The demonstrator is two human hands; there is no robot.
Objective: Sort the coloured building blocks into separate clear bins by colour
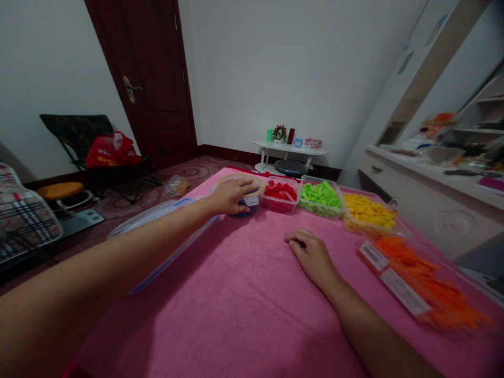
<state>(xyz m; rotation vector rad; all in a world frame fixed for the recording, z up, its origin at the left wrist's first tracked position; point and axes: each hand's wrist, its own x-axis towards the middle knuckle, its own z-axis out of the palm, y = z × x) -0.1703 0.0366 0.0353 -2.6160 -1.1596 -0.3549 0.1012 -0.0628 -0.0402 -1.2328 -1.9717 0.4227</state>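
My left hand [232, 195] reaches far across the pink cloth [244, 294] and lies palm down over a clear tub of dark blue pieces [249, 206], its fingers curled over the rim. A clear lid with a yellow edge [258, 183] sits right behind it. My right hand [309, 254] rests on the cloth near the middle, fingers loosely curled under, holding nothing I can see. Beyond it stand clear tubs of red pieces [280, 195], green pieces [321, 197] and yellow pieces [368, 212].
A long clear box of orange pieces [425, 286] lies at the right edge. A clear lid [157, 231] hangs over the table's left edge. A folding chair with a red bag [112, 149], a small white table [289, 149] and a white counter [433, 194] surround the table.
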